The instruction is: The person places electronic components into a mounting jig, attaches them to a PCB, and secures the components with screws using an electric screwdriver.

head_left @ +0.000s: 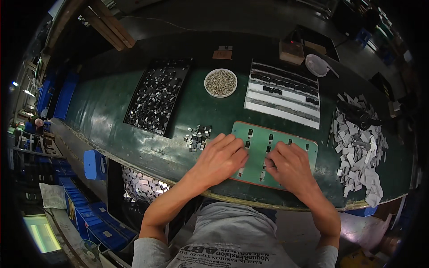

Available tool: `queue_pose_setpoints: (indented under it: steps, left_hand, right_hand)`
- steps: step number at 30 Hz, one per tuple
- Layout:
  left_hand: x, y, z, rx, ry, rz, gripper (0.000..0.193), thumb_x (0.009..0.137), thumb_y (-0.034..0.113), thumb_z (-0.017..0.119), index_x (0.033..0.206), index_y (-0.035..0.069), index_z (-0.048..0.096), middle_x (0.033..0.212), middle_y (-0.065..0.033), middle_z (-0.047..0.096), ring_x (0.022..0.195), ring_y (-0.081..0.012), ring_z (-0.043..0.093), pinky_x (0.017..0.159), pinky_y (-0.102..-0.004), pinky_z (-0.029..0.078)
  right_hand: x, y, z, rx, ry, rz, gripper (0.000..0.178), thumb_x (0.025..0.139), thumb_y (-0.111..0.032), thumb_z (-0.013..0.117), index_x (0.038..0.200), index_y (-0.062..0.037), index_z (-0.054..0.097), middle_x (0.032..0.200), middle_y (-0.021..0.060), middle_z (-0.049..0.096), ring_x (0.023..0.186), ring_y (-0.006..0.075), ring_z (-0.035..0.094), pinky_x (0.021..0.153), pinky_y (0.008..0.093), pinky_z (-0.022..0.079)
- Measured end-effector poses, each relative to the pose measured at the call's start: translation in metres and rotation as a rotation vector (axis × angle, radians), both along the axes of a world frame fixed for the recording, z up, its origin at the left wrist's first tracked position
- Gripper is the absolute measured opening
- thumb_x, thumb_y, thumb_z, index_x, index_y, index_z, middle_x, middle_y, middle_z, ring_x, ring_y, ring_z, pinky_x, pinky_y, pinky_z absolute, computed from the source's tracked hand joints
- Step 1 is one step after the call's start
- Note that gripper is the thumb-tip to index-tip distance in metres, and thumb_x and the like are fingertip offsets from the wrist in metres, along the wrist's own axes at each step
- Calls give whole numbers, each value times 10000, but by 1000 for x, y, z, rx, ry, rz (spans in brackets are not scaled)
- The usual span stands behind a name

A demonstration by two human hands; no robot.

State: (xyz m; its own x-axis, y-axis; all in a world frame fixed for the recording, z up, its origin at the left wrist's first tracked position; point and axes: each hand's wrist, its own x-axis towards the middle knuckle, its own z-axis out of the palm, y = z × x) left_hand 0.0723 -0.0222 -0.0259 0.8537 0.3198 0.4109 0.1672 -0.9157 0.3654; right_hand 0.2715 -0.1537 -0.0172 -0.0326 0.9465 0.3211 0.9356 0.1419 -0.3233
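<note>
A green board (255, 166) with an orange-brown edge lies flat before me, carrying small black parts (271, 137) set in columns. My left hand (223, 157) bends over the board's left side, fingers curled together. Over the board's middle, my right hand (291, 166) has its fingers pinched close to the surface. Whatever sits between the fingers of either hand is hidden. A loose heap of small black and silver parts (197, 137) lies on the table just left of my left hand.
Farther back stand a black tray (128, 117) of similar parts, a white bowl (220, 95) of small metallic pieces, and a striped black-and-white panel (281, 115). Many pale flat pieces (357, 149) pile up on the right. The green table's edge (152, 172) runs in front of me.
</note>
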Motion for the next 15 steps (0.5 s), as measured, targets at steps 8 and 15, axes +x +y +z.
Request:
queue_pose_setpoints:
  steps: [8, 15]
  left_hand:
    - [-12, -6, -5, -27, 36, -86, 175, 766, 117, 790, 925, 78, 730, 869, -14, 605, 798, -206, 589, 714, -345, 449]
    - [-10, -4, 0, -149, 79, -13, 139, 790, 130, 793, 913, 79, 753, 858, -31, 623, 812, -228, 608, 738, -360, 452]
  right_hand:
    - [-6, -15, 1, -58, -66, 109, 74, 732, -75, 661, 734, -69, 587, 802, 49, 531, 732, 200, 605, 694, 352, 469]
    - [-10, -13, 10, -89, -158, 97, 47, 735, -86, 661, 741, -76, 615, 811, 36, 540, 743, 182, 590, 721, 338, 445]
